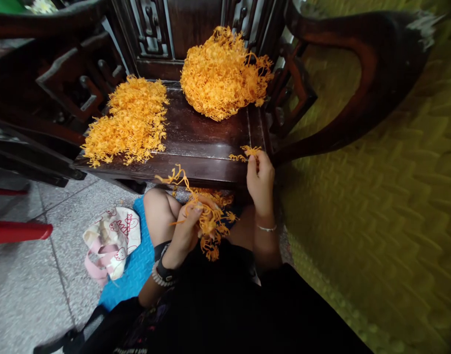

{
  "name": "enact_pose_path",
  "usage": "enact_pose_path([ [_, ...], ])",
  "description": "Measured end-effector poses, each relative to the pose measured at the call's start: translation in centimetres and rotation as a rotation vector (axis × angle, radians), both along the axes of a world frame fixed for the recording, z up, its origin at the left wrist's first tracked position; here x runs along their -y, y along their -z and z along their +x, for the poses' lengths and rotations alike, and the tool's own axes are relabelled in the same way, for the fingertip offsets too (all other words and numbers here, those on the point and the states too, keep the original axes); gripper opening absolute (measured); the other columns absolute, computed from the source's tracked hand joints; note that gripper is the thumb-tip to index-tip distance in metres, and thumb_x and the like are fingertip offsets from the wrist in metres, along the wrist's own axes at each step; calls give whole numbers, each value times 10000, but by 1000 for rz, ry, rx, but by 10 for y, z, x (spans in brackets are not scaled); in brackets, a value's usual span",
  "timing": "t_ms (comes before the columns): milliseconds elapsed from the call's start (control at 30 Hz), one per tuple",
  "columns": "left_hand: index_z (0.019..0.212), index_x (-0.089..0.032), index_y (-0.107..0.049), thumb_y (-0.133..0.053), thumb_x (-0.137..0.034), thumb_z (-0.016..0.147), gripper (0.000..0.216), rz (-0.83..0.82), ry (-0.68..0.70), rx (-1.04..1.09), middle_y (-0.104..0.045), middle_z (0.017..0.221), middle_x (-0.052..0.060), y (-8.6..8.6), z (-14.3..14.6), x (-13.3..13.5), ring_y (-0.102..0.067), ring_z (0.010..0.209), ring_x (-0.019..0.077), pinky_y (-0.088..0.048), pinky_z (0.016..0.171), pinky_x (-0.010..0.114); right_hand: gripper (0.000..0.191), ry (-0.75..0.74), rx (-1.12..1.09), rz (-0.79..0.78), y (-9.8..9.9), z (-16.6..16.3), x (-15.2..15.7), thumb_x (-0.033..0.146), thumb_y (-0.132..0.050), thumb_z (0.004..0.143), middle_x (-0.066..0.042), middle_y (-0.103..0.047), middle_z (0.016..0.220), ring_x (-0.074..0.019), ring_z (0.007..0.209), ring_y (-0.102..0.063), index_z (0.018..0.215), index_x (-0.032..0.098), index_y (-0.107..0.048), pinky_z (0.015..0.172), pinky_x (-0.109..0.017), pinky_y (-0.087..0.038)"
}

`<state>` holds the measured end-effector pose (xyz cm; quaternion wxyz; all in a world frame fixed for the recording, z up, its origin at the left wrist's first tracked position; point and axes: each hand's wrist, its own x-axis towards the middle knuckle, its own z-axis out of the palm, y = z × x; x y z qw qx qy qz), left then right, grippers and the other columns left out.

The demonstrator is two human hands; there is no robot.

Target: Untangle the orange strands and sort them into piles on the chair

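My left hand (184,231) is closed around a loose clump of orange spidery plastic pieces (211,221), with thin strands sticking out past the fingers. At the right front of the dark wooden seat (199,164), my right hand (261,184) pinches a small orange spidery piece (252,150) between thumb and fingers. Similar pieces form a flattened heap (131,123) on the seat's left side. A taller, rounder heap (221,73) stands at the back right. More orange pieces (214,196) show below the seat's front edge, partly hidden by my left hand.
Carved armrests flank the seat, the right one (358,128) curving near a yellow-green textured wall covering (376,221). On the left, a white and pink cloth bag (117,236) rests by a blue mat (131,280). A red bar (19,232) juts in from the left.
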<state>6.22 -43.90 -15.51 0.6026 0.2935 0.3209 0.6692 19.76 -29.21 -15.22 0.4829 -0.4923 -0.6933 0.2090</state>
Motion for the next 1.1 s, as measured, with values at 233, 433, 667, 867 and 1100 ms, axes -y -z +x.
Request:
enact_pose_path([
  [233, 904, -170, -660, -589, -483, 851, 326, -49, -43, 121, -551, 700, -29, -1, -5, -2, -329, 385, 2, -385, 385, 136, 369, 204, 500, -17, 19, -2, -31, 174, -420, 851, -165, -593, 990, -302, 985, -516, 1156, 108, -618, 846, -455, -398],
  [433, 869, -192, -655, -624, -392, 833, 205, -109, -106, 100, -610, 805, -13, -10, -6, -1, -397, 440, 15, -455, 468, 150, 274, 182, 332, 51, 27, -1, -29, 125, -461, 817, -111, -600, 986, -255, 969, -525, 935, 172, -704, 866, -410, -416],
  [667, 849, -189, -645, -645, -370, 814, 185, -204, -137, 47, -618, 826, 0, -11, -7, 2, -486, 561, 52, -492, 572, 170, 236, 188, 337, 41, 32, -1, -31, 170, -482, 862, -119, -629, 1004, -262, 1002, -528, 897, 148, -715, 906, -441, -423],
  [867, 847, -224, -634, -693, -371, 791, 168, -160, -171, 48, -645, 929, -1, -10, -9, 5, -565, 692, 90, -479, 606, 191, 255, 228, 201, 134, 24, -6, -24, 224, -440, 914, -124, -637, 1032, -239, 1008, -545, 897, 155, -685, 933, -422, -412],
  [1100, 827, -217, -634, -675, -369, 803, 160, 6, -252, -69, -584, 1204, 21, -7, -10, 3, -569, 732, 104, -484, 634, 218, 229, -665, -232, -222, -11, -15, 47, 360, -523, 905, -32, -646, 812, -165, 788, -594, 832, 202, -672, 739, -309, -465],
])
